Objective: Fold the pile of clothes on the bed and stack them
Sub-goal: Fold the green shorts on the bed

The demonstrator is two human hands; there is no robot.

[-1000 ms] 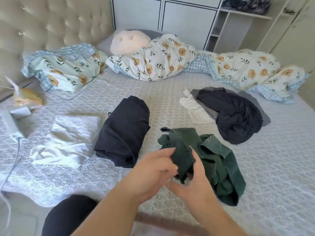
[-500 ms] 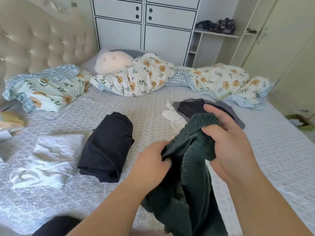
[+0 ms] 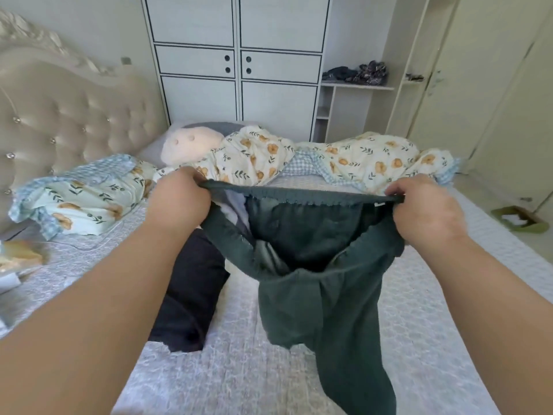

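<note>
A dark green garment (image 3: pixel 323 283) with an elastic waistband hangs in the air over the bed (image 3: pixel 245 369). My left hand (image 3: pixel 179 199) grips the left end of the stretched waistband. My right hand (image 3: pixel 425 211) grips its right end. The rest of the garment dangles down toward the lower right. A folded dark navy garment (image 3: pixel 191 298) lies on the bed beneath my left arm, partly hidden by it. The unfolded pile behind the green garment is mostly hidden; only a pale scrap (image 3: pixel 233 205) shows through the waist opening.
A floral duvet (image 3: pixel 368 163) and pillows (image 3: pixel 86 199) are bunched along the far side of the bed, with a plush toy (image 3: pixel 188 145). A tufted headboard (image 3: pixel 68 121) stands left, a white wardrobe (image 3: pixel 239 70) behind. Small items (image 3: pixel 18 262) lie at the left edge.
Both hands lifted the green garment off the bed and drew apart, stretching its waistband wide. The camera tilted up, so the folded white item at the left left the view.
</note>
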